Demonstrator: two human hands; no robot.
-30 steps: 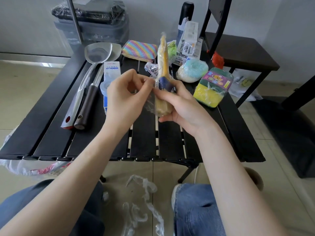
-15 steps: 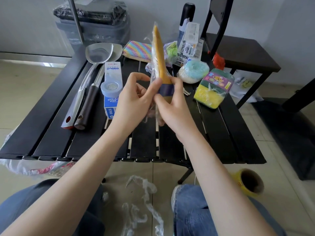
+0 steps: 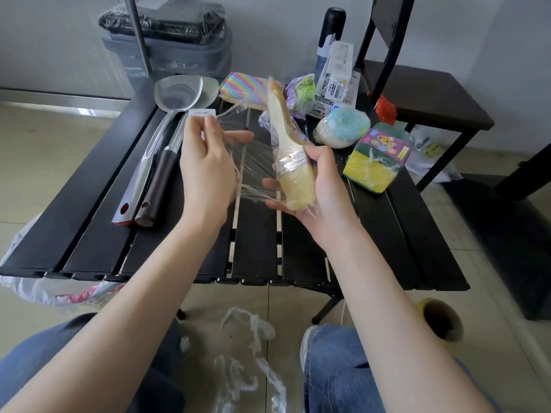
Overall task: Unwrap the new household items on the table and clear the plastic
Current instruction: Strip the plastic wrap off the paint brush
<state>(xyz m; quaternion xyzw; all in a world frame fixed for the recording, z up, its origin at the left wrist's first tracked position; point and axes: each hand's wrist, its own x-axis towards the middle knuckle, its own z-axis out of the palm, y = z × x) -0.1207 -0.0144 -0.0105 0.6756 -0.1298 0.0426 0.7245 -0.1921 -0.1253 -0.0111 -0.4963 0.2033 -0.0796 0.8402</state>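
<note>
My right hand (image 3: 320,186) grips the brush (image 3: 290,150), my left hand (image 3: 208,162) pinches stretched film (image 3: 253,156); it could snap and cling to the bristles.

i can't read much from here. the white box (image 3: 202,113) behind my left hand (image 3: 205,171) carries a short red mark along its top edge, too small for me to make out. the tall white carton (image 3: 335,77) at the far side of the table has black print, blurred past reading. the sponge pack (image 3: 378,158) on the right wears a purple label with cartoon figures and yellow characters i can't decipher. the brush's metal band (image 3: 290,164) bears tiny illegible print.
</note>
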